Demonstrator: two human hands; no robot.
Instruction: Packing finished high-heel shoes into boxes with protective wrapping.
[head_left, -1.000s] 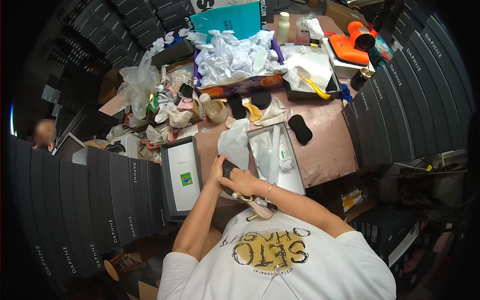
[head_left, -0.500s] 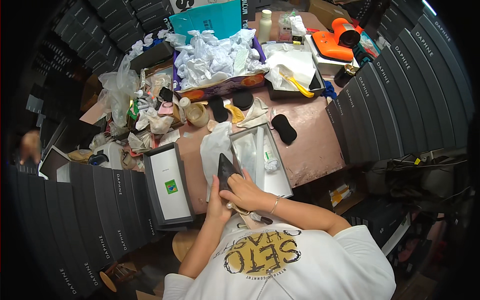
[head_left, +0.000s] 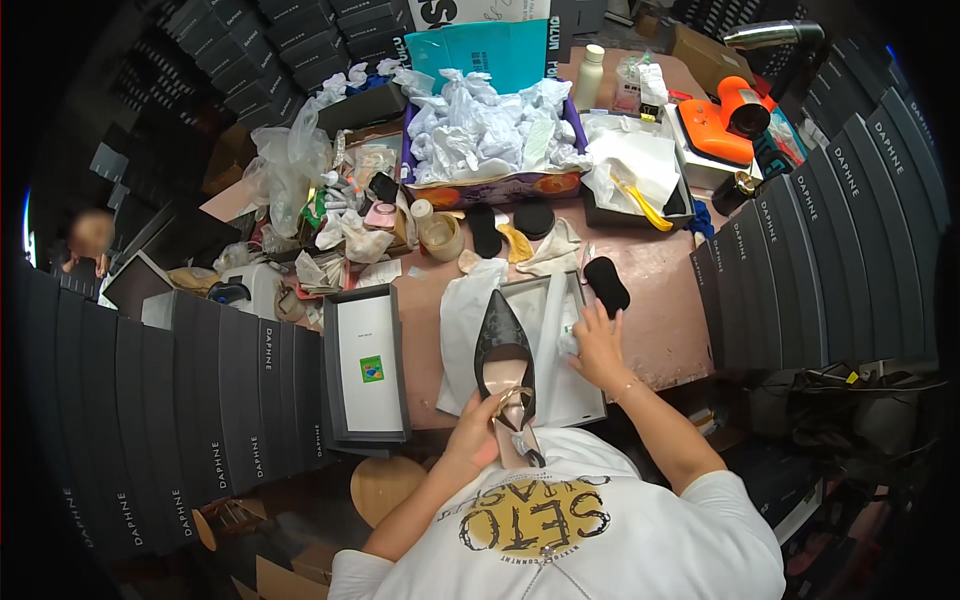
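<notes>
A black pointed-toe shoe (head_left: 503,335) with a pale insole and a gold-coloured strap piece is held close to my body, its toe pointing away from me. My left hand (head_left: 474,435) grips it around the heel end. Fingers apart, my right hand (head_left: 600,355) hovers over the right side of an open grey shoe box (head_left: 572,402). Its fingertips come close to a black oval pad (head_left: 606,286), and its thumb partly covers a small white packet (head_left: 568,340) in the box. White tissue paper (head_left: 460,318) lies left of the shoe, spilling beside the box.
A box lid (head_left: 366,405) with a white inside lies at left. Behind stand a jar (head_left: 441,236), a carton of crumpled paper (head_left: 490,185) and a tray with a yellow-handled tool (head_left: 645,205). Stacks of dark shoe boxes (head_left: 800,270) flank both sides; an orange device (head_left: 725,130) sits back right.
My right hand has come out of the shoe and moved right, over the box. The shoe's opening now faces up, held by my left hand alone. The whole view has shifted slightly.
</notes>
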